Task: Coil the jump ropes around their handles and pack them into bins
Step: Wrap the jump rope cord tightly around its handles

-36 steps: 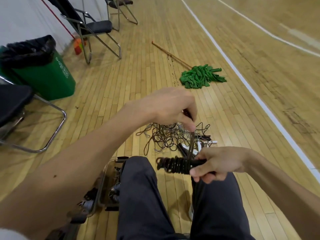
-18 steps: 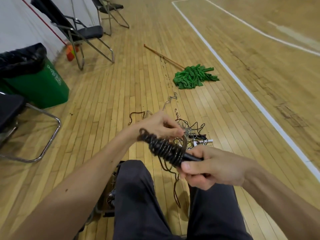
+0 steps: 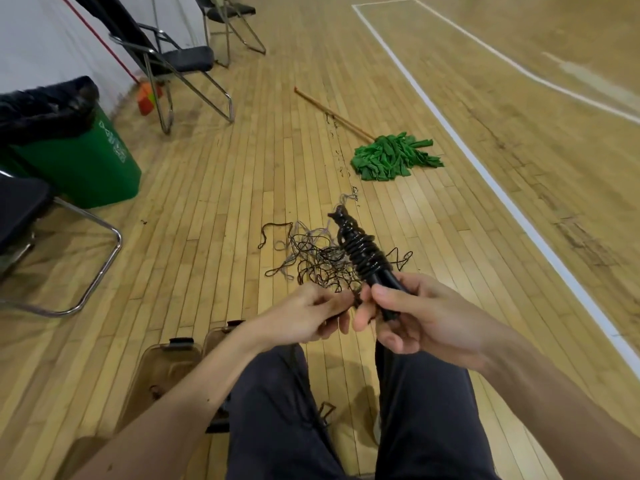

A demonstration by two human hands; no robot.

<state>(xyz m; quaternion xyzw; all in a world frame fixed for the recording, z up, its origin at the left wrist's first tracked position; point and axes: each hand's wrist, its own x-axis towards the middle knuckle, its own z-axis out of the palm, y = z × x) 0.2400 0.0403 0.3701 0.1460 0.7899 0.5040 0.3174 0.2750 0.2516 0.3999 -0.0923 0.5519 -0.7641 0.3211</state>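
White print on green bin point(image 3: 74, 169) is illegible.

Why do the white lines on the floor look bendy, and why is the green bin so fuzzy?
Head view: the wide-angle lens bows the white court lines toward the frame edges. In the same head view, the green bin at the left edge looks soft and smeared, its black bag most. The jump rope coil shows small glossy glints.

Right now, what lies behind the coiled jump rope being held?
A tangled pile of loose ropes on the wooden floor. The coiled jump rope, the left hand and the right hand cover the pile's near edge.
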